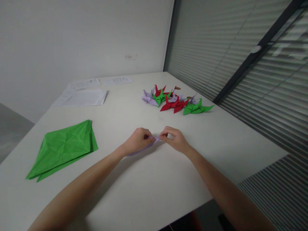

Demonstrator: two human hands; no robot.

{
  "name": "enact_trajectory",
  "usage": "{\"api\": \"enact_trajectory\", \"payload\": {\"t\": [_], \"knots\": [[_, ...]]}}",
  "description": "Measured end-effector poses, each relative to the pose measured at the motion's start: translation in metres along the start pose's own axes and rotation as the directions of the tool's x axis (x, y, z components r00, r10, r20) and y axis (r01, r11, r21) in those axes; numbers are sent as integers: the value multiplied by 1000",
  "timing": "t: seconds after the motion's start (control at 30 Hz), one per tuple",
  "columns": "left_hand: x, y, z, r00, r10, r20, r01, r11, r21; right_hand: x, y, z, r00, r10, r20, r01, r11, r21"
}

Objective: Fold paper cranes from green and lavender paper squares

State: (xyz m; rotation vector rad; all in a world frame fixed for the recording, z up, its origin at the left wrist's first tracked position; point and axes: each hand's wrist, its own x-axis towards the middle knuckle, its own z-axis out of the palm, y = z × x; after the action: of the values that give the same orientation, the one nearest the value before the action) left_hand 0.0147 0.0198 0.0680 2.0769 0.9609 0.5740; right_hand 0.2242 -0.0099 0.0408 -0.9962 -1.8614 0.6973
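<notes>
The left hand obscured much of the light purple paper; its full shape could not be determined. The visible part appeared narrow and blurred. Left and right hand fingertips pinched it over the table.

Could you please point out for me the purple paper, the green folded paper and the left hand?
Purple paper [157, 138]: head view, on its small uncovered part.
Green folded paper [68, 139]: head view, middle of its top face.
Left hand [137, 140]: head view, back of the hand.
</notes>
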Motion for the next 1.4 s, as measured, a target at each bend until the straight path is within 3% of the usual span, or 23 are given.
{"api": "enact_trajectory", "payload": {"t": [0.17, 0.27, 0.33, 0.43, 0.53, 0.63, 0.93, 1.1, 1.4], "knots": [[3, 0, 5, 989, -144, -31, 135, 969, -208, 2, 7, 4, 965, 262, 4, -255, 935, 247], [3, 2, 7, 981, -192, -18, 177, 932, -318, 3, 10, 10, 935, 356, -3, -323, 853, 411], [2, 4, 7, 968, -247, 35, 238, 872, -428, 3, 9, 11, 921, 389, -1, -340, 806, 485], [1, 5, 7, 930, -308, 200, 365, 706, -607, 3, 5, 10, 917, 399, 18, -347, 775, 528], [-1, 4, 8, 895, -282, 345, 445, 562, -697, 4, 3, 9, 925, 378, 33, -335, 774, 538], [-1, 1, 8, 883, -252, 397, 470, 510, -721, 3, 2, 9, 929, 369, 37, -328, 768, 550], [-1, 0, 9, 881, -254, 399, 472, 514, -716, 3, 1, 9, 916, 397, 53, -359, 757, 546], [0, -3, 15, 909, -229, 349, 416, 558, -718, 4, 0, 11, 897, 434, 80, -398, 720, 569], [-1, -1, 17, 937, -246, 249, 350, 643, -681, 4, -3, 12, 906, 422, 44, -385, 775, 501]]}}
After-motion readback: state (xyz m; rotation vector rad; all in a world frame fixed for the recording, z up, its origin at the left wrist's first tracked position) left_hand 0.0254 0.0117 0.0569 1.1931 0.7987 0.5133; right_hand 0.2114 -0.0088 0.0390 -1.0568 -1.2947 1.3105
